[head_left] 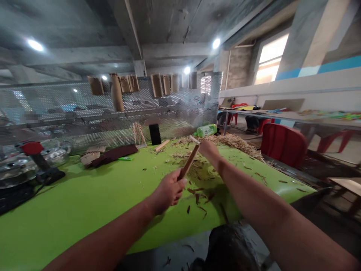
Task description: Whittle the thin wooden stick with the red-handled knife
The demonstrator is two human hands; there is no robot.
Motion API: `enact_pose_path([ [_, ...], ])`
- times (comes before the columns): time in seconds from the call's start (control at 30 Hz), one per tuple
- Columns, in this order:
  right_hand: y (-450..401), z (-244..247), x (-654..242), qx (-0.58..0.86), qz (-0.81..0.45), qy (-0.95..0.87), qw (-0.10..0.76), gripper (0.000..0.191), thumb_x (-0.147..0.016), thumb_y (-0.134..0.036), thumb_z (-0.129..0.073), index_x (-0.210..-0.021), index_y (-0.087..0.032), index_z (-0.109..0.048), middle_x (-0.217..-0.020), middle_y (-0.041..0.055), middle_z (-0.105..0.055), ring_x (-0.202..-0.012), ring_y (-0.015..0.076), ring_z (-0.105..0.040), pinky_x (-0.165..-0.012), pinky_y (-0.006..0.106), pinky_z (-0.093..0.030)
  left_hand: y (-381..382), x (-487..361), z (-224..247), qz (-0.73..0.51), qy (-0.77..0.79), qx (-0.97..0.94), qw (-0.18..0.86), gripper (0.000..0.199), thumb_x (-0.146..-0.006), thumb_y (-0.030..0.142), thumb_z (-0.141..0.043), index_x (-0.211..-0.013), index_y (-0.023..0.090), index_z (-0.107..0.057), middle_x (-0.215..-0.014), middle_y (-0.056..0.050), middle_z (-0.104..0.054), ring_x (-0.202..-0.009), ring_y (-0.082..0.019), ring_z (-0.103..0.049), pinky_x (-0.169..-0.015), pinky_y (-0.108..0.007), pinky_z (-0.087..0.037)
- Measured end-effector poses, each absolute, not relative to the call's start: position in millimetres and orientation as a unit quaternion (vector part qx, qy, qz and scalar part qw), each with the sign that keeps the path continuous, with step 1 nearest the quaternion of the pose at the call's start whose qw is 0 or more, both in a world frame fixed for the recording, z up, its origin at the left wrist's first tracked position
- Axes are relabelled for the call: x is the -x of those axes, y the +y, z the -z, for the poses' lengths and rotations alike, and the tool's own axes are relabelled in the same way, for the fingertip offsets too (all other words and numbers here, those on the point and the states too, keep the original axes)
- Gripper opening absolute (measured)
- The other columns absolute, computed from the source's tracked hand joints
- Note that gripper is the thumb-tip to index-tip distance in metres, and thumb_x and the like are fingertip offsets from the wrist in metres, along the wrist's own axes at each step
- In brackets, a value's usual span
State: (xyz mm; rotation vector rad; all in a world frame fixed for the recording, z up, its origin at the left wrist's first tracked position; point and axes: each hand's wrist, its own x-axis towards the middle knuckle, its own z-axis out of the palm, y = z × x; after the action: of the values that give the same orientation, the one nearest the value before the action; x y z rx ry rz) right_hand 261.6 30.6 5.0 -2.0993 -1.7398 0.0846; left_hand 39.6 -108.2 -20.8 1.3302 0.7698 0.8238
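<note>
My left hand (pixel 169 189) is wrapped round the lower end of a brown wooden stick (pixel 189 162), which slants up and away to the right. At the stick's far end is my right hand (pixel 209 151), its fingers closed round a tool; only a pale, thin part (pixel 194 139) of it shows beyond the fingers, and the rest is hidden. Dark and pale shavings (pixel 201 177) lie on the green tabletop (pixel 98 199) beneath and around both hands.
Towards the back stand a green bottle (pixel 207 130), a black upright slab (pixel 155 134) and a small stick frame (pixel 138 134). A pale wood piece (pixel 162 145) lies nearby. A red-and-black power tool (pixel 38 160) is at left, a red chair (pixel 283 145) at right.
</note>
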Motion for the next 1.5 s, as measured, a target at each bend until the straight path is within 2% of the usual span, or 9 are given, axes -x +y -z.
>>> enact_pose_path([
  [0.1, 37, -5, -274, 0.768, -0.042, -0.59, 0.246, 0.039, -0.086, -0.022, -0.045, -0.113, -0.012, -0.072, -0.106, 0.0202, -0.071, -0.093, 0.0267, -0.069, -0.069, 0.028, -0.046, -102, -40, 21, -0.408, 0.317, -0.556, 0.651, 0.041, -0.086, 0.033, -0.062, -0.123, 0.02, -0.049, -0.066, 0.008, -0.04, -0.041, -0.004, -0.029, -0.033, -0.014, -0.024],
  [0.27, 20, 5, -223, 0.694, -0.038, -0.67, 0.261, 0.037, -0.087, -0.031, -0.046, -0.11, -0.021, -0.073, -0.098, 0.0125, -0.074, -0.087, 0.0232, -0.068, -0.067, 0.025, -0.043, -71, -29, 24, -0.471, 0.362, -0.484, 0.642, 0.03, -0.082, 0.023, -0.062, -0.109, 0.017, -0.052, -0.068, 0.007, -0.045, -0.04, -0.003, -0.035, -0.033, -0.014, -0.028],
  [0.37, 4, 9, -197, 0.64, -0.015, -0.733, 0.229, 0.034, -0.085, -0.031, -0.049, -0.107, -0.023, -0.074, -0.094, 0.0087, -0.075, -0.084, 0.0203, -0.068, -0.065, 0.023, -0.041, -64, -26, 27, -0.482, 0.373, -0.493, 0.621, 0.022, -0.084, 0.027, -0.06, -0.101, 0.019, -0.05, -0.069, 0.006, -0.049, -0.038, -0.004, -0.038, -0.032, -0.016, -0.03],
  [0.5, -10, 11, -183, 0.61, 0.008, -0.775, 0.166, 0.031, -0.086, -0.028, -0.047, -0.098, -0.023, -0.075, -0.094, 0.0098, -0.075, -0.082, 0.0201, -0.068, -0.065, 0.024, -0.042, -62, -25, 28, -0.482, 0.364, -0.503, 0.618, 0.021, -0.084, 0.032, -0.06, -0.097, 0.022, -0.048, -0.066, 0.008, -0.048, -0.036, -0.003, -0.035, -0.031, -0.015, -0.027],
  [0.73, -20, 9, -176, 0.586, 0.035, -0.8, 0.122, 0.034, -0.088, -0.025, -0.044, -0.1, -0.02, -0.075, -0.096, 0.0133, -0.075, -0.083, 0.0221, -0.069, -0.071, 0.027, -0.047, -56, -23, 27, -0.489, 0.332, -0.49, 0.64, 0.025, -0.072, 0.02, -0.065, -0.083, 0.02, -0.043, -0.065, 0.009, -0.043, -0.039, -0.001, -0.034, -0.034, -0.014, -0.023],
  [0.83, -20, 10, -175, 0.593, 0.038, -0.795, 0.118, 0.034, -0.088, -0.025, -0.044, -0.1, -0.019, -0.075, -0.096, 0.014, -0.075, -0.084, 0.0214, -0.07, -0.071, 0.026, -0.047, -57, -26, 26, -0.495, 0.339, -0.491, 0.632, 0.024, -0.072, 0.019, -0.064, -0.084, 0.02, -0.043, -0.065, 0.009, -0.043, -0.039, -0.001, -0.034, -0.035, -0.014, -0.023],
  [1.03, -16, 11, -181, 0.601, 0.067, -0.784, 0.142, 0.034, -0.09, -0.029, -0.043, -0.098, -0.019, -0.075, -0.092, 0.0145, -0.075, -0.083, 0.0222, -0.07, -0.072, 0.027, -0.047, -66, -31, 17, -0.498, 0.357, -0.472, 0.633, 0.019, -0.081, 0.024, -0.058, -0.085, 0.021, -0.041, -0.062, 0.009, -0.04, -0.036, -0.001, -0.026, -0.033, -0.013, -0.014],
  [1.33, -9, 10, -191, 0.596, 0.104, -0.775, 0.181, 0.032, -0.089, -0.03, -0.045, -0.096, -0.017, -0.074, -0.093, 0.0157, -0.074, -0.085, 0.0235, -0.068, -0.074, 0.029, -0.045, -74, -33, 10, -0.479, 0.336, -0.488, 0.648, 0.014, -0.084, 0.023, -0.058, -0.09, 0.019, -0.046, -0.065, 0.008, -0.039, -0.039, -0.001, -0.025, -0.034, -0.013, -0.014],
  [1.5, 9, 5, -211, 0.662, 0.001, -0.715, 0.224, 0.029, -0.089, -0.032, -0.05, -0.099, -0.017, -0.074, -0.102, 0.0157, -0.073, -0.095, 0.0232, -0.067, -0.079, 0.027, -0.045, -91, -32, 7, -0.457, 0.355, -0.501, 0.644, 0.025, -0.087, 0.024, -0.056, -0.111, 0.017, -0.05, -0.064, 0.008, -0.037, -0.04, -0.002, -0.026, -0.034, -0.014, -0.017],
])
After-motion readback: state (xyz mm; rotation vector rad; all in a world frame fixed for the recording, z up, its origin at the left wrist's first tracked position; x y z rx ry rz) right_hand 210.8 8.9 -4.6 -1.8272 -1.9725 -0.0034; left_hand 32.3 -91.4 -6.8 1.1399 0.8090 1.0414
